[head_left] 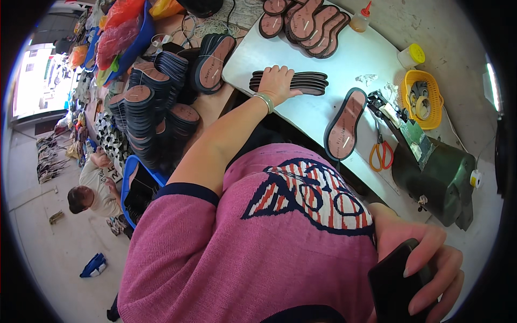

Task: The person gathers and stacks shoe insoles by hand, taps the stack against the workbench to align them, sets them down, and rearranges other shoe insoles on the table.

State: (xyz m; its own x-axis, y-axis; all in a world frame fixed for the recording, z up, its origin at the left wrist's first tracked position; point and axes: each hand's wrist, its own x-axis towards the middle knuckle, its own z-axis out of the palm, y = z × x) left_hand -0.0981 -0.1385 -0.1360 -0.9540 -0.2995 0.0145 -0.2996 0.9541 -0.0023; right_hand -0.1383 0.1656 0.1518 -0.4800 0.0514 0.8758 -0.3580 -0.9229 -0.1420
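My left hand (277,85), with a bracelet at the wrist, grips a small stack of dark-edged shoe insoles (309,83) standing on their long edges on the white table (296,113). The fingers reach over the top of the stack and the thumb lies along its near side. A single pinkish-brown insole (346,125) with a black rim lies flat to the right of it. Low at the right, close to my body, my right hand (439,274) is closed round a flat black phone-like device (396,285); part of it is covered by the fingers.
Loose insoles (307,24) lie at the table's far side. Beside the sewing machine (431,172) are orange-handled scissors (381,155) and a yellow basket (421,86). Tied insole stacks (142,116) crowd the left, with a blue crate (129,183). Another person (97,191) sits farther left.
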